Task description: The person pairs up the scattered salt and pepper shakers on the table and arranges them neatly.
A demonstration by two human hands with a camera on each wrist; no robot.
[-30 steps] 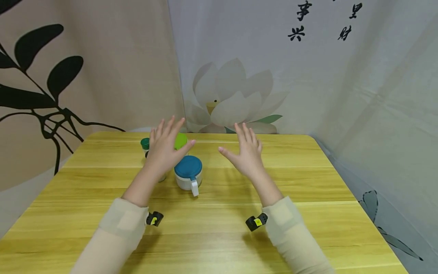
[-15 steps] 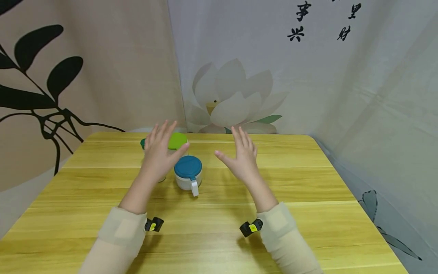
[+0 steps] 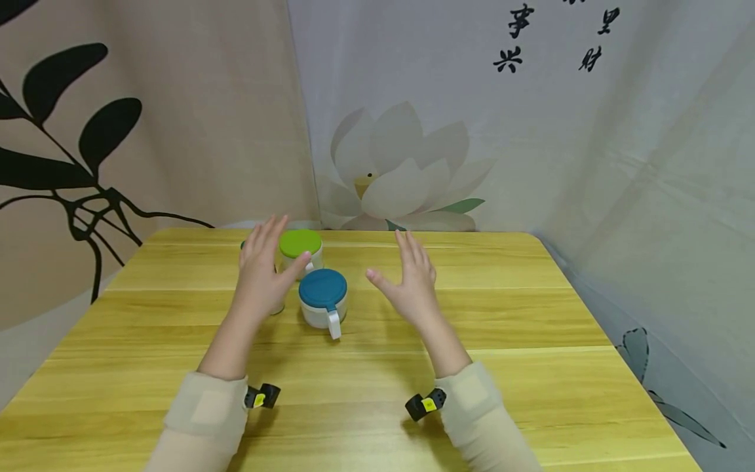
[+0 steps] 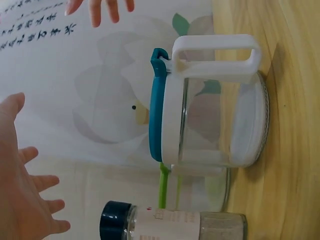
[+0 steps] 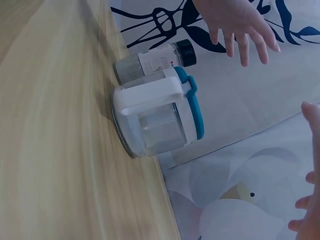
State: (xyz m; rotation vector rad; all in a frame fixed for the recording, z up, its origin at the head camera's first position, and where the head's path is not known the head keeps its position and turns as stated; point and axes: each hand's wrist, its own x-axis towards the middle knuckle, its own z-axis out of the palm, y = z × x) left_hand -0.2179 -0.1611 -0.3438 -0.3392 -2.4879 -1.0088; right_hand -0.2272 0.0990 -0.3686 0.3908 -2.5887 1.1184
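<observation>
Above grained wood (image 3: pixel 354 419), left hand (image 3: pixel 259 275) and right hand (image 3: pixel 411 283), fingers apart, near a round blue-lidded glass jar (image 3: pixel 322 300).

The front jar (image 4: pixel 207 122) looks glass, its lid (image 3: pixel 322 287) smooth plastic, tabletop (image 3: pixel 354 413) wood, backdrop (image 3: pixel 401 59) matt cloth.
</observation>
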